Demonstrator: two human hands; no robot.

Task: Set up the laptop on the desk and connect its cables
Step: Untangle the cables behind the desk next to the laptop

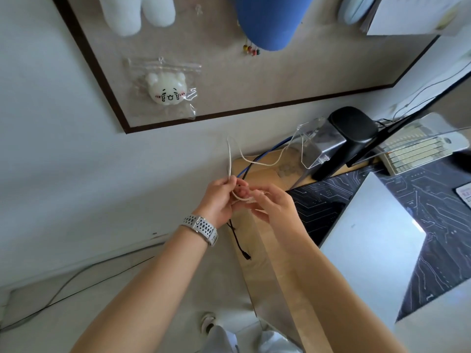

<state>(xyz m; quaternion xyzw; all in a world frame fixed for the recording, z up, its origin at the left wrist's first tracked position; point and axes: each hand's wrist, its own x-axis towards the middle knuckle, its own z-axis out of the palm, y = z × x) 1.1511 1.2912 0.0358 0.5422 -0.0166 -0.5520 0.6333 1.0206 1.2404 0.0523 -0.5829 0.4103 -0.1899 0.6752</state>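
Note:
A white braided cable (230,159) loops up above the left end of the wooden desk (267,174) and trails right toward a clear stand. My left hand (219,197), with a watch on its wrist, pinches the cable near its lower end. My right hand (271,205) holds the same cable just beside it, fingers curled round the strands. The closed silver laptop (367,240) lies on a dark circuit-pattern desk mat (318,202), to the right of both hands. A thin black cable (239,247) with a small plug hangs over the desk's left edge below my hands.
A blue cable (265,154) and a black one run along the desk's back corner. A clear acrylic stand (309,149), a black device (353,126), and a cream keyboard (413,149) stand at the back right. A pinboard (229,80) hangs on the wall.

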